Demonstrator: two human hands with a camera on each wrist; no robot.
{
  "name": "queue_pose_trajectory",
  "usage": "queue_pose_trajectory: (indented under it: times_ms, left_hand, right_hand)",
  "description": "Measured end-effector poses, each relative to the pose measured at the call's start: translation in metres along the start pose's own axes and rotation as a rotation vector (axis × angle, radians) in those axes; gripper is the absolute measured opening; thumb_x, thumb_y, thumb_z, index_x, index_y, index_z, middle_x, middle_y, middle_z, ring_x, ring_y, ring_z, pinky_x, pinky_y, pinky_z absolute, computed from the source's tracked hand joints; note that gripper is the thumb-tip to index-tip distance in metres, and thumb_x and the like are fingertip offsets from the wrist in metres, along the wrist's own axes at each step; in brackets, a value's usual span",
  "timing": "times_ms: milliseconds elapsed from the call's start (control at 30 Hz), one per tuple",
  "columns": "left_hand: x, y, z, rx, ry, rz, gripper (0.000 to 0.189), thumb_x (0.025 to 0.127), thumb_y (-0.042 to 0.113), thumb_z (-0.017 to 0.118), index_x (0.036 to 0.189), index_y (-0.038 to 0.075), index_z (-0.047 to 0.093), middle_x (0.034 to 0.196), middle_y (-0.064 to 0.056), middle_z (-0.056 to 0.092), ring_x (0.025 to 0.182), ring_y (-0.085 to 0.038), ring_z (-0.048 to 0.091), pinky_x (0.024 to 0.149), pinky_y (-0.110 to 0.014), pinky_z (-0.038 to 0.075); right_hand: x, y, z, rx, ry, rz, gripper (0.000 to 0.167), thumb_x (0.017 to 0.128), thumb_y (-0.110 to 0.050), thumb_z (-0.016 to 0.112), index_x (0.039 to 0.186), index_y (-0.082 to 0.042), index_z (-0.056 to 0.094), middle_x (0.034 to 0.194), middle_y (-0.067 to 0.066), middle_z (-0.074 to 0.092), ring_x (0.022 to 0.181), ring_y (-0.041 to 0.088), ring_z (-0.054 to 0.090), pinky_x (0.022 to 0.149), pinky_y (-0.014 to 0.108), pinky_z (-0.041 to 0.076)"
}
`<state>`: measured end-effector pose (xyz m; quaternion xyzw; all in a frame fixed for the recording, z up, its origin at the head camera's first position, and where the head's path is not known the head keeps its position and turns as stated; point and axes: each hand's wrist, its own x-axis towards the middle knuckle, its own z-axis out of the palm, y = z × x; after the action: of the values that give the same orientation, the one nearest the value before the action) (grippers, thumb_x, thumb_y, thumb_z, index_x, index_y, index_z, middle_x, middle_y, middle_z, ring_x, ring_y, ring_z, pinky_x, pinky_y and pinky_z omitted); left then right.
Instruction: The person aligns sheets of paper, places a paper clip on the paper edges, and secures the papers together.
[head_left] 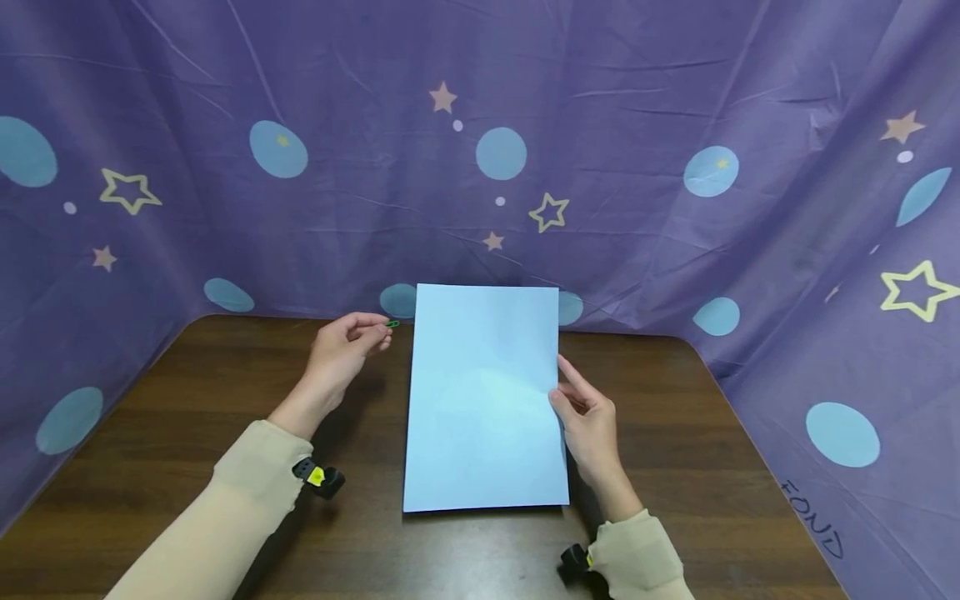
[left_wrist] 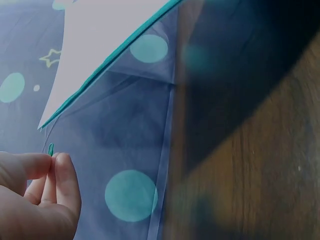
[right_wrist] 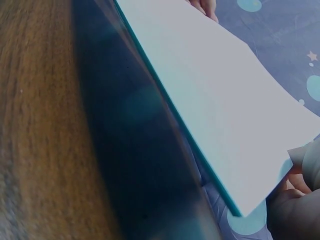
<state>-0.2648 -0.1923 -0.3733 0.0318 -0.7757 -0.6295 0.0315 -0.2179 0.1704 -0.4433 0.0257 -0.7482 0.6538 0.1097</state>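
My left hand (head_left: 341, 354) pinches a small green paper clip (head_left: 393, 323) between thumb and fingertips, with one looped end of the clip (left_wrist: 51, 149) sticking out. It is beside the upper left corner of a light blue stack of paper (head_left: 483, 400), a short gap apart from it. On the other side, my right hand (head_left: 594, 425) grips the stack's right edge, thumb on the front and fingers behind, partly hidden. The stack is held up, tilted over the table; its edge (right_wrist: 175, 112) shows some thickness in the right wrist view.
A brown wooden table (head_left: 225, 392) lies under both hands. Behind it and at both sides hangs a purple cloth (head_left: 622, 167) with stars and blue dots. Black wrist cameras (head_left: 327, 481) are strapped at both sleeves.
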Motion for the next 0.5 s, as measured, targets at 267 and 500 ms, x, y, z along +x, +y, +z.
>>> queue_pose_trajectory:
  times_ms: [267,500]
  left_hand:
    - [0.003,0.000,0.010,-0.062,0.036,0.014,0.031,0.105,0.018,0.069,0.127,-0.005,0.065,0.100,0.001,0.077,0.091,-0.009,0.074,0.087,-0.021,0.060]
    - [0.004,0.003,0.018,-0.205,0.019,-0.001,0.031,0.106,0.013,0.067,0.130,-0.007,0.062,0.102,-0.002,0.076,0.094,-0.011,0.075,0.090,-0.024,0.061]
  right_hand:
    - [0.001,0.000,0.000,0.001,-0.007,-0.004,0.054,0.102,-0.002,0.070,0.148,-0.029,0.064,0.112,0.019,0.075,0.105,0.016,0.065,0.088,0.020,0.054]
    - [0.002,0.000,-0.001,-0.007,-0.003,-0.004,0.055,0.102,-0.001,0.070,0.148,-0.029,0.064,0.112,0.018,0.075,0.106,0.017,0.065,0.088,0.021,0.054]
